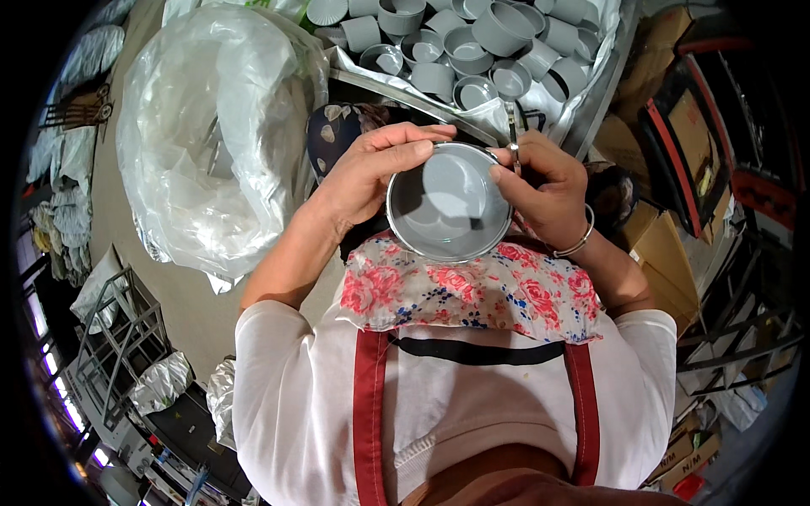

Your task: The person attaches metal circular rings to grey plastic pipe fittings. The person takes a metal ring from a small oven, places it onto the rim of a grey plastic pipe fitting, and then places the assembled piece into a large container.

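One grey cup (451, 202) in work, mouth up, held at the lap just short of the tray (609, 84)'s near edge. Left hand (375, 169) gripping its upper-left side, thumb on the rim; underside fingers hidden. Right hand (544, 179) closed round a thin metal tool (512, 135), thumb against the cup's right rim; tool stands close to the rim, exact contact unclear.

Progress: looks like mid-job on this one, probably rim work; cup not yet set down. Rim shows bright all round, no obvious flaw at this size. Many loose cups (468, 51) heaped on the tray's liner, up to its near edge; can't tell done from waiting, so count left unknown. Clear bag (160, 126) beyond the tray's left edge; contents unclear.
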The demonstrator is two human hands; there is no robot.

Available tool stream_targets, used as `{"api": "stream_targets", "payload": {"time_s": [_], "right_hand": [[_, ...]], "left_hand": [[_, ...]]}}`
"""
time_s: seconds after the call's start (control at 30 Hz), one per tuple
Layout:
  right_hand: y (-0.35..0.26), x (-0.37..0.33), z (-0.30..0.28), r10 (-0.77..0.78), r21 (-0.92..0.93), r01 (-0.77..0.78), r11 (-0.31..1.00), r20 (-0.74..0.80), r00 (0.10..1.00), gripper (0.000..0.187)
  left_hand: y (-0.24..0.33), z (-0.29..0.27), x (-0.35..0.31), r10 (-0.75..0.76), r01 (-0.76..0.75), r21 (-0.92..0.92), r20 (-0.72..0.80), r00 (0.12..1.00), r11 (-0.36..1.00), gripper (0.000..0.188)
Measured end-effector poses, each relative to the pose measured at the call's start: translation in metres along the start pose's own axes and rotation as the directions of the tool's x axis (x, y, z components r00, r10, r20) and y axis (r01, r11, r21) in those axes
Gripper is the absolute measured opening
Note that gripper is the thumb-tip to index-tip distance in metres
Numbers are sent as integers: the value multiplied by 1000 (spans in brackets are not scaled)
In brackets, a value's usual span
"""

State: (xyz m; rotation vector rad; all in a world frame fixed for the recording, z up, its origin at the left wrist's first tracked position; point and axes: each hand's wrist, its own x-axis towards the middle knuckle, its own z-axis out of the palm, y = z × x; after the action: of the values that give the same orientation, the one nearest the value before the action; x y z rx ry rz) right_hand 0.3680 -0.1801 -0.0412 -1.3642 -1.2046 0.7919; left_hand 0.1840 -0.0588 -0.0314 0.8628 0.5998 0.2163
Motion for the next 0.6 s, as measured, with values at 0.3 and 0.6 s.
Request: {"api": "stream_targets", "payload": {"time_s": [0.3,0.6], "right_hand": [[4,-12,-7,-225,-232,187,955,-147,963,12],[-3,-19,-74,643,733,-534,421,174,746,8]], "left_hand": [[-6,5,14,-144,143,26,15,990,989,42],[-12,12,72,-345,348,13,161,925,937,45]]}}
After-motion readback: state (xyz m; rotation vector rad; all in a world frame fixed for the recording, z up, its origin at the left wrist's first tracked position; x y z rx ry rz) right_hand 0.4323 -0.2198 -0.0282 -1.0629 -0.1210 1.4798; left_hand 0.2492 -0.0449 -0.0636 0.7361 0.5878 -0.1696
